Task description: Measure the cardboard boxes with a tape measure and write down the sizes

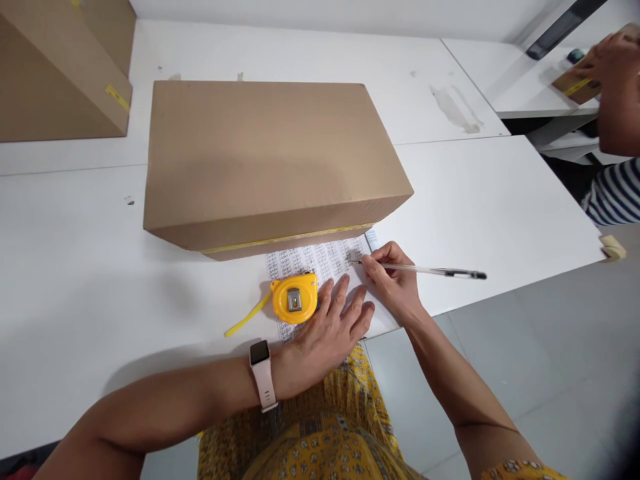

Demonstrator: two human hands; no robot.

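Observation:
Pinched in my right hand (393,277) is a clear pen (435,270), its tip on a paper sheet (325,261) filled with rows of handwriting. My left hand (333,327) lies flat on the lower part of that sheet, fingers spread. Beside its fingertips, a yellow tape measure (294,299) rests on the paper with a short length of yellow blade sticking out to the left. A large closed cardboard box (270,153) stands just beyond, with yellow tape along its near side; it hides the sheet's far edge.
More cardboard boxes (65,73) stand at the far left of the white table (75,280). At the right, another person's hands (613,63) hold a small cardboard box (575,85) over an adjoining table. The table's front edge runs close to my body.

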